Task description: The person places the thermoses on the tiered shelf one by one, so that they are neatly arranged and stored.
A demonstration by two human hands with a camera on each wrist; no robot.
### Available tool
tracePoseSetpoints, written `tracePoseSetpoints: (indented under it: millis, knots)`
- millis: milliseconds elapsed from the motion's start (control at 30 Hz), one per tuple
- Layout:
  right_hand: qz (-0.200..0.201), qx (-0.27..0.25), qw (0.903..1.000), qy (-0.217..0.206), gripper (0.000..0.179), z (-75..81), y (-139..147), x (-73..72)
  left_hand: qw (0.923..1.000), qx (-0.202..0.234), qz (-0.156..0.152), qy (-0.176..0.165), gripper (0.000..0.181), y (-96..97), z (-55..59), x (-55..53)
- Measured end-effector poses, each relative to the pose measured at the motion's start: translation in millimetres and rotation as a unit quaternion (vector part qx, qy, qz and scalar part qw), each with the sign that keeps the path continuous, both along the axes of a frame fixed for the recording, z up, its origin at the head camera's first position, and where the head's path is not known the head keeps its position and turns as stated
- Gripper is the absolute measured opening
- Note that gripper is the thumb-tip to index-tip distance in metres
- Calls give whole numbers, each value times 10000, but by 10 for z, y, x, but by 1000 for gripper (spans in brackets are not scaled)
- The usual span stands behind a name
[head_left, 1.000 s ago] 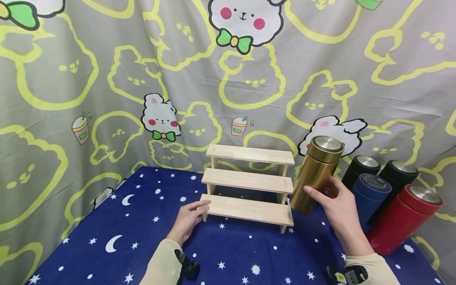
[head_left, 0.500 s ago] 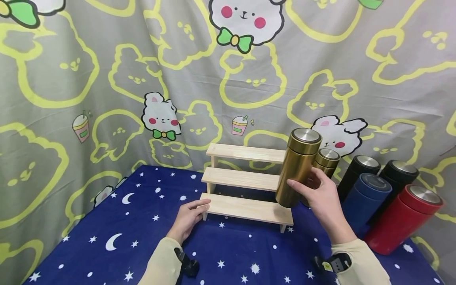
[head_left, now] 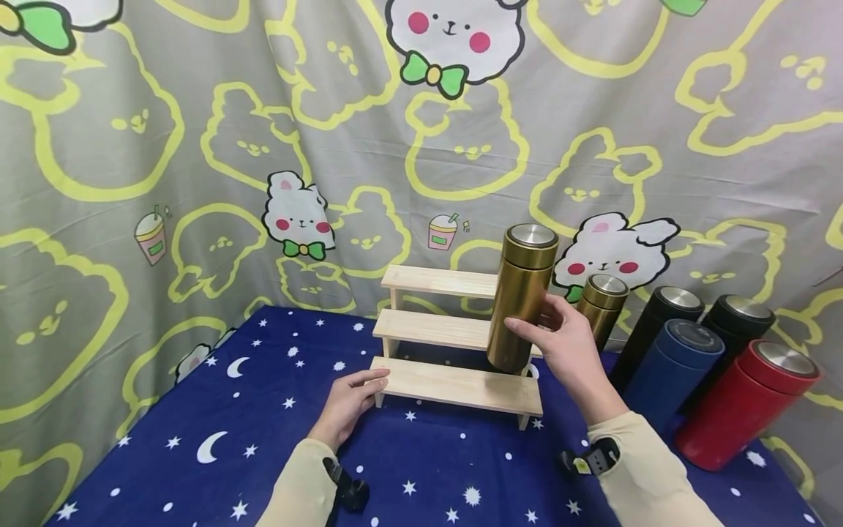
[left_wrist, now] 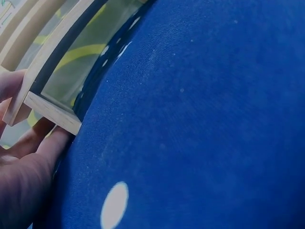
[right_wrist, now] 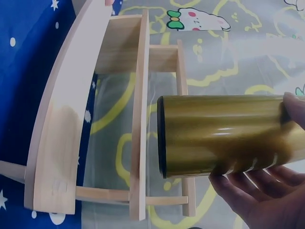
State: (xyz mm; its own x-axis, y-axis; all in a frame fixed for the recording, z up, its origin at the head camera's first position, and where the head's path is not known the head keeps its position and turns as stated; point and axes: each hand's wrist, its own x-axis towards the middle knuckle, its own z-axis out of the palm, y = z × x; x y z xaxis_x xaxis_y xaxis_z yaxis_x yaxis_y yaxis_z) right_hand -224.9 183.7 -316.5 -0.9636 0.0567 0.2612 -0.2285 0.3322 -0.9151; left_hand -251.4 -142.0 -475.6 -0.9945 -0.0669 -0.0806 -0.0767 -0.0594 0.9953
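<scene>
A rabbit-print curtain (head_left: 369, 157) backs the blue-covered bench (head_left: 257, 417). The right hand (head_left: 569, 340) grips the gold flask (head_left: 520, 296) around its body above the lowest step of the rack (head_left: 441, 331); the left hand (head_left: 352, 406) pinches that step's end. Probably stiff, smooth and weighty, the flask suits a mid-body hold. Lidded, its contents are hidden.

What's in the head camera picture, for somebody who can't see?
A person's right hand holds a gold bottle by a three-step wooden shelf while the left hand grips its left end. At right, another gold bottle, two black bottles, a blue bottle and a red bottle stand on starry blue cloth.
</scene>
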Motion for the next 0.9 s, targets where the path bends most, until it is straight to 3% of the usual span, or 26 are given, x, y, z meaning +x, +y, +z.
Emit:
tracePoseSetpoints:
  millis: [400,900]
  knots:
    - [200,-58,9998,48,78,-4,-141,-172,10000,15,28,47,28,-18,-18,2]
    - [420,-196,9989,101,81,134,-297,-322,10000,-79,-17,-9,30,-7,12,6]
